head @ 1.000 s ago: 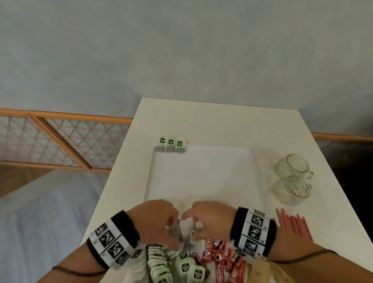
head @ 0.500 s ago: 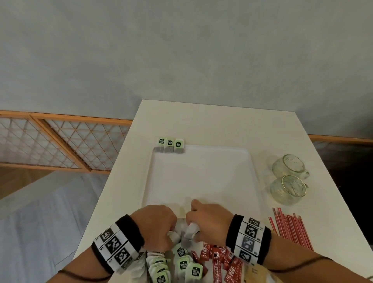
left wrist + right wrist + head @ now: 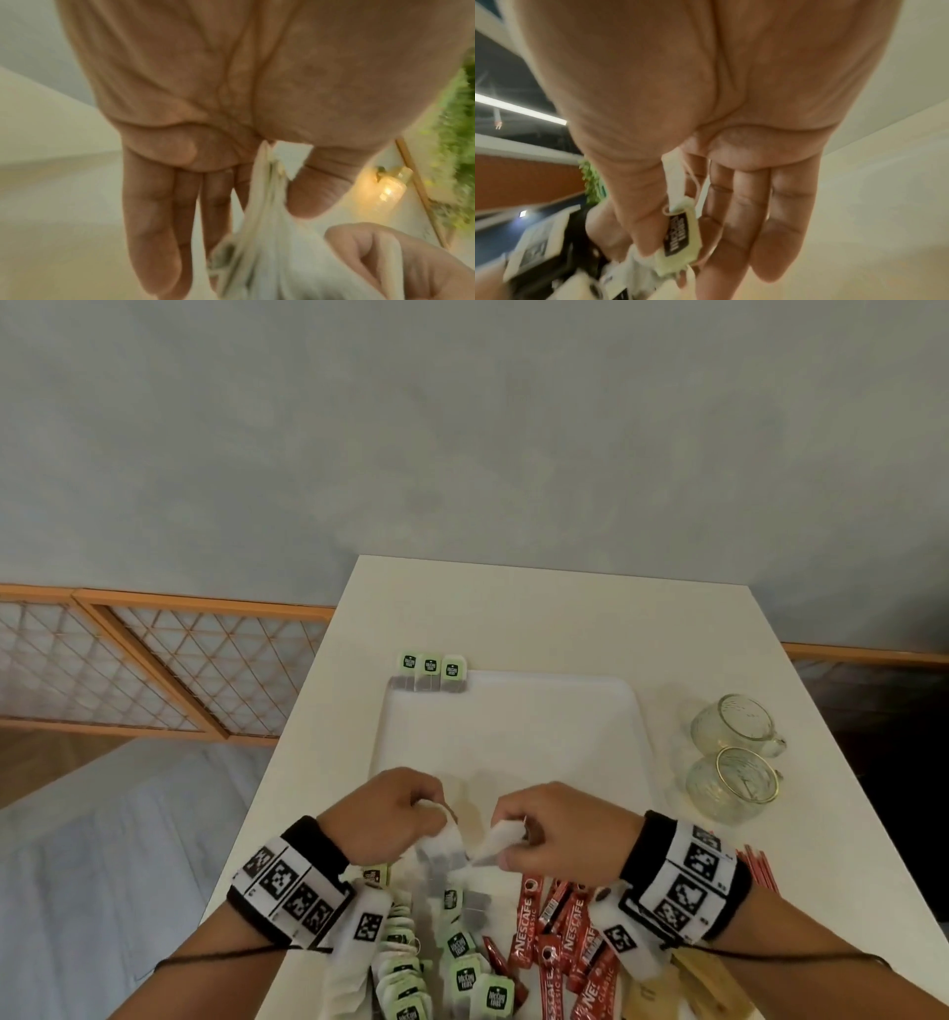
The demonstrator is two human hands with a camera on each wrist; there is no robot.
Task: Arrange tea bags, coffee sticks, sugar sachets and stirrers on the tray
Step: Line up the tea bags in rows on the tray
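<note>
Both hands, left hand (image 3: 395,814) and right hand (image 3: 560,829), pinch tangled tea bags (image 3: 447,852), apparently pulling them apart; next, lay one on the tray (image 3: 513,726).

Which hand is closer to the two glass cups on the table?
Right. The right hand is nearer the glass cups, which stand beyond it to its right; the left hand is farther away, across the tray.

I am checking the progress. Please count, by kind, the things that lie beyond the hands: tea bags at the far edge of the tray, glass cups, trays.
Tea bags at the tray's far edge: 3
Glass cups: 2
White tray: 1
Total: 6
</note>
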